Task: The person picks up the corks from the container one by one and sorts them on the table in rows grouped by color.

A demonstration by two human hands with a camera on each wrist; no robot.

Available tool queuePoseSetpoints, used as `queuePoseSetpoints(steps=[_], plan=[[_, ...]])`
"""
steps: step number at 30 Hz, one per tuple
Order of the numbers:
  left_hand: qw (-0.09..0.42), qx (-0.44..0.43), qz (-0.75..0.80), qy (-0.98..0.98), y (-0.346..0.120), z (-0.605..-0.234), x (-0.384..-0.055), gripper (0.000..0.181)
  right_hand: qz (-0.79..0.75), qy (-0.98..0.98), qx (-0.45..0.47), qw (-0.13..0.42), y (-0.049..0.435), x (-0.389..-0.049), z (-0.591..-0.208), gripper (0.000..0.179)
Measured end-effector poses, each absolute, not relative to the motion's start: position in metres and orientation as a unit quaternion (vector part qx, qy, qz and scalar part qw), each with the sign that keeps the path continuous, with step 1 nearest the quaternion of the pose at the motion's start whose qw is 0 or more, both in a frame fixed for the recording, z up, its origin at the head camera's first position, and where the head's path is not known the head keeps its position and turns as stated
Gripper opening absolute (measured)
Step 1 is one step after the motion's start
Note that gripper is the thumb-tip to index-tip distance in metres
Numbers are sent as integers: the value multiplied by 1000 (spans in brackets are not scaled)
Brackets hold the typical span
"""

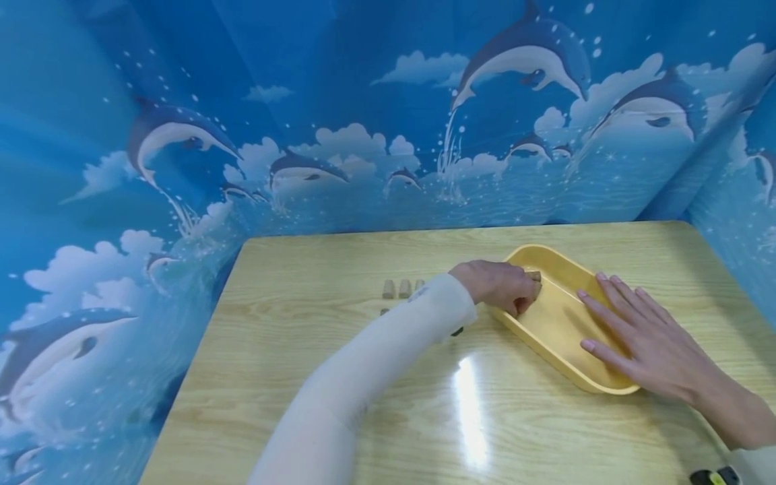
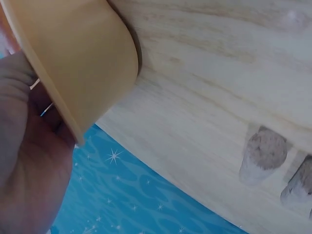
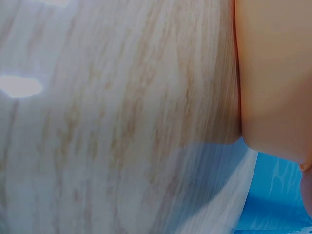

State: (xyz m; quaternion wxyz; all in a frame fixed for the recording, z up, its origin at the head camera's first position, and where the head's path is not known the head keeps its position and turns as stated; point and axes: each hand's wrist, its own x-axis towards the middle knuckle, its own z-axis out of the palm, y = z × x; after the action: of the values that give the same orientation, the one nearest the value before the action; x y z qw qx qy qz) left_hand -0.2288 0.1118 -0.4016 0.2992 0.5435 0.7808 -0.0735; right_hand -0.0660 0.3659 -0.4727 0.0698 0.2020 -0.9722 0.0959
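A yellow tray (image 1: pixel 560 333) with raised walls lies at a slant on the table. My left hand (image 1: pixel 498 286) reaches over its left wall, fingers curled, and pinches a small brown cork stopper (image 1: pixel 533 275) inside. In the left wrist view, the tray's wall (image 2: pixel 92 63) hides the fingertips of the left hand (image 2: pixel 36 161). My right hand (image 1: pixel 651 340) rests over the tray's right rim with its fingers spread and straight. Only a sliver of it shows in the right wrist view. Left of the tray, several tapered cork stoppers (image 1: pixel 389 289) stand in a row, partly hidden by the left sleeve.
The wood-grain table (image 1: pixel 291 350) ends at the back against a blue curtain (image 1: pixel 339 101) printed with dolphins. Another small stopper (image 1: pixel 384 311) shows in front of the row. Light glares off the tabletop near the middle.
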Motion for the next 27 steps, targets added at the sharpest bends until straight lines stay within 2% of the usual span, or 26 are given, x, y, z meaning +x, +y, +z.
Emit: queuePoseSetpoints(steps=[4, 10, 14, 19, 23, 27], plan=[[290, 542, -63, 786, 112, -405, -227, 7, 94, -972, 202, 69, 365, -67, -472, 88], [269, 553, -52, 787, 113, -412, -226, 12, 96, -972, 201, 69, 365, -66, -472, 88], [283, 549, -11, 786, 113, -414, -227, 18, 104, -973, 197, 67, 364, -66, -472, 87], [282, 550, 3, 786, 112, -414, -228, 8, 104, -973, 196, 65, 364, -66, -472, 87], [256, 554, -18, 792, 112, -413, -227, 17, 104, -973, 194, 64, 365, -66, -472, 87], [256, 541, -31, 800, 114, -412, -226, 15, 103, -974, 193, 62, 365, -66, -471, 87]])
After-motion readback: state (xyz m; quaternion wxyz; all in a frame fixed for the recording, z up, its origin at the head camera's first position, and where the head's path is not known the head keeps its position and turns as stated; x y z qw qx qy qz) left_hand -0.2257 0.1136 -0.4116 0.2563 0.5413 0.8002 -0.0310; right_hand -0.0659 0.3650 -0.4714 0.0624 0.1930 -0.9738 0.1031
